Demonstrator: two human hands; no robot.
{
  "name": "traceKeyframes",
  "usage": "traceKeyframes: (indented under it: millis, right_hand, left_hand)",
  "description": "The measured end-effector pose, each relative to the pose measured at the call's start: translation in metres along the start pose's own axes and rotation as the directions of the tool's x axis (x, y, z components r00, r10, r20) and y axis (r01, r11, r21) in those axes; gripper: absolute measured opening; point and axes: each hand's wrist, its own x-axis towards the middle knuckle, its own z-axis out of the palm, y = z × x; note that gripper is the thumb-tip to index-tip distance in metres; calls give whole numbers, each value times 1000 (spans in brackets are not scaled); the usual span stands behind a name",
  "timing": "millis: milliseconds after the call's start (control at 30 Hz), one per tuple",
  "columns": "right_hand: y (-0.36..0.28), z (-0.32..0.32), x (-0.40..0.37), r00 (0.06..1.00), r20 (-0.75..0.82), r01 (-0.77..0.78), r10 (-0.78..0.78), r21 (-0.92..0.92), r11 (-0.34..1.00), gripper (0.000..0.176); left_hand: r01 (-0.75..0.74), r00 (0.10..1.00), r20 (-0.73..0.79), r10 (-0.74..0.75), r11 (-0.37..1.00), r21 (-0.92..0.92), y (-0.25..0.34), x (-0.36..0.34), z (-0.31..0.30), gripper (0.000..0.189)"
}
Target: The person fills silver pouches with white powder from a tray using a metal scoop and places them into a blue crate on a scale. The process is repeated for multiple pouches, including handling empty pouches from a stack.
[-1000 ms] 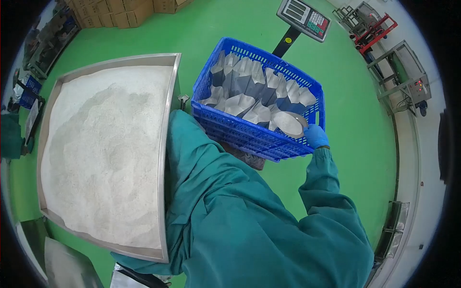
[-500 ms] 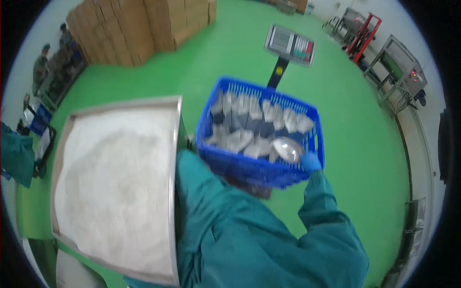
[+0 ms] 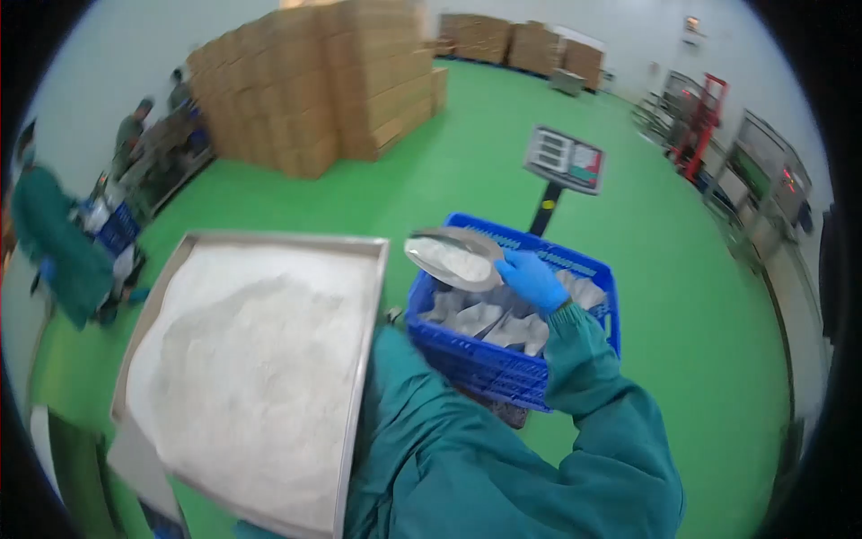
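Note:
My right hand, in a blue glove, is closed around the handle end of a metal scoop. White powder lies in the scoop's bowl. The scoop is above the left part of a blue plastic basket, where several whitish open-topped bags stand in rows. To the left, a metal-rimmed tray holds a broad bed of white powder. My left hand is out of sight; only a bit of green sleeve shows below the tray.
Behind the basket rises a scale's display on a post. Stacked cartons stand at the back left. A person in green and others are along the left wall. Metal machines and a red lifter line the right side.
My right hand has lifted the scoop from low at the basket's right front corner and moved it left. Powder now shows in the bowl. The view has tilted upward.

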Motion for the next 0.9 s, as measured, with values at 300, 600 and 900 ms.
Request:
traceKeyframes:
  millis: [300, 600, 900]
  right_hand:
    - [-237, 278, 66, 584, 697, 719, -416, -206, 664, 25]
    - [-268, 483, -63, 164, 918, 712, -361, 143, 688, 31]
    - [-323, 274, 55, 333, 893, 535, -303, 85, 841, 25]
  left_hand:
    - [-161, 984, -67, 164, 986, 48, -16, 53, 73, 20]
    - [-267, 961, -55, 272, 960, 87, -23, 82, 100, 23]
    - [-163, 882, 398, 250, 957, -241, 40, 85, 223, 25]
